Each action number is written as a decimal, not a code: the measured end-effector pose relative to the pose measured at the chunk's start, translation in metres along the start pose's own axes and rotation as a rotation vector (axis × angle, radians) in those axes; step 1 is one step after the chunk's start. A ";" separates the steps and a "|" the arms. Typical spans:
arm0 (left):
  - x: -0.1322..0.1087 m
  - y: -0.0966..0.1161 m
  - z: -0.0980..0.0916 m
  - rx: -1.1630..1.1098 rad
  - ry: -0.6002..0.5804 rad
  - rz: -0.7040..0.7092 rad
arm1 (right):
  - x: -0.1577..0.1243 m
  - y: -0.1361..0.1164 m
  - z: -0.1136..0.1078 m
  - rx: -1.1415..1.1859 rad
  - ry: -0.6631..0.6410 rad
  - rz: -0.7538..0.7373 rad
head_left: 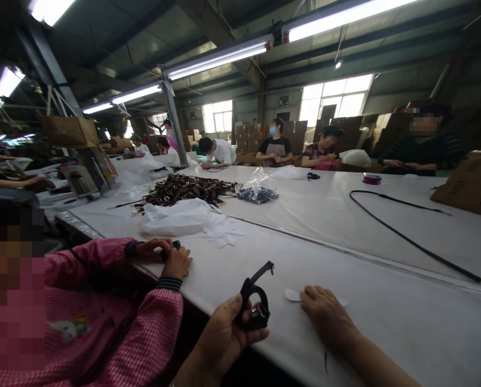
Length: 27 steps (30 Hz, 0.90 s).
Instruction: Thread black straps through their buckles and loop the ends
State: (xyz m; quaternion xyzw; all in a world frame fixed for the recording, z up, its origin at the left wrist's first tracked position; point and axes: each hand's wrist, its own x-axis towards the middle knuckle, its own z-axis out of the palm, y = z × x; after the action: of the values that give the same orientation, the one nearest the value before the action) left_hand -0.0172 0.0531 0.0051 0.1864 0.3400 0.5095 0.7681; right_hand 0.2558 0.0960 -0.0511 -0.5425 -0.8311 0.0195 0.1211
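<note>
My left hand is wrapped round a coiled black strap with a metal buckle, held over the table's front edge. One end of the strap sticks up above the coil. To the right, my right hand rests palm down on the white table, its fingers together on a small white slip. Part of the slip is hidden beneath that hand.
Close on the left, a person in a checked pink sleeve handles a small black item. Beyond lie a white plastic bag, a heap of dark straps, a clear bag, a long black strap and a cardboard box. Several people line the far side.
</note>
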 end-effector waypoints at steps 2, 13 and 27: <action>0.001 -0.001 0.002 -0.037 0.009 -0.024 | -0.011 -0.007 0.005 0.025 -0.002 0.017; 0.000 -0.013 0.014 -0.036 0.005 -0.055 | -0.030 -0.054 -0.021 0.583 0.152 0.193; -0.007 -0.041 0.038 0.029 -0.136 -0.076 | -0.021 -0.082 -0.030 0.812 0.234 0.367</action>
State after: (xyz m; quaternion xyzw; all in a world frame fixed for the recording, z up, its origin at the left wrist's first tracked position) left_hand 0.0350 0.0326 0.0077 0.2187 0.3011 0.4610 0.8056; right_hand 0.1967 0.0399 -0.0127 -0.5878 -0.6271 0.3033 0.4114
